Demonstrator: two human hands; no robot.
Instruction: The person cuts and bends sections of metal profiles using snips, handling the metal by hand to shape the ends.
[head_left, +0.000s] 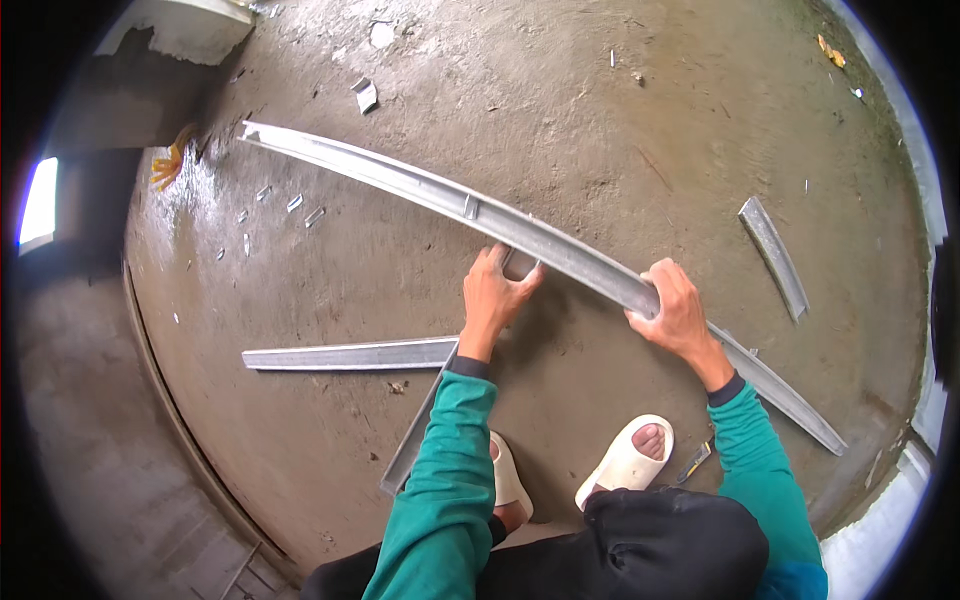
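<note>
A long silver metal channel [430,190] slants across the middle, from the far left down to my right hand [672,305]. My right fingers are closed round its near right end. A small tab [471,207] stands inside its groove. Just under the long channel, my left hand [492,297] has thumb and fingers round the end of a second metal channel [415,450]. That piece seems to run down behind my left forearm, which hides its middle. Another metal channel [350,356] lies on the floor to the left, its right end meeting my left arm in view.
On the wet concrete floor [600,130], a metal channel [785,390] lies right of my right wrist and a short offcut [775,258] beyond it. Small metal scraps [295,203] are scattered left. A small yellow-and-black tool [693,462] lies beside my right slipper [628,455].
</note>
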